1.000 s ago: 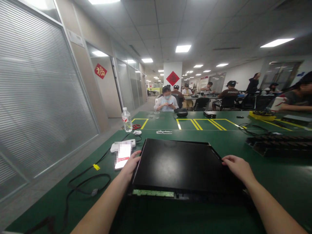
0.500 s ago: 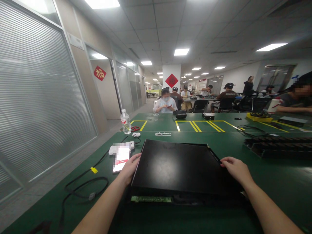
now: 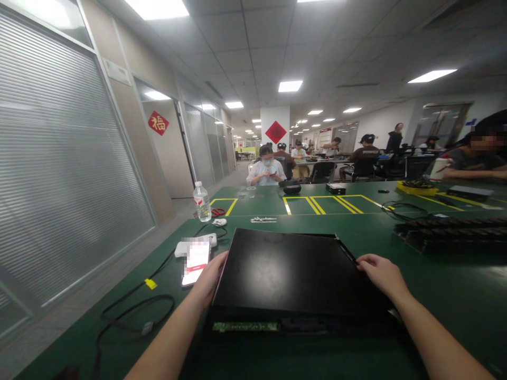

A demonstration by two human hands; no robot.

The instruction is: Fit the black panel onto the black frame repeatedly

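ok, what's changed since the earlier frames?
The near edge of the black panel now sits farther from the green strip, leaving a wider dark gap; lifted or slid, can't tell. Nothing newly gripped or released: left hand and right hand stay at the panel's sides. Phone and bottle stayed put.

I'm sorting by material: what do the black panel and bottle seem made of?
Panel: smooth, satin black, as its blurred light reflection shows; plastic, glass or coated metal, I can't tell. Bottle: probably clear, glossy plastic; the background shows through.

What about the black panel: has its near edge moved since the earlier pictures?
Yes: the black panel, at its near edge, has shifted slightly away from the green circuit strip.
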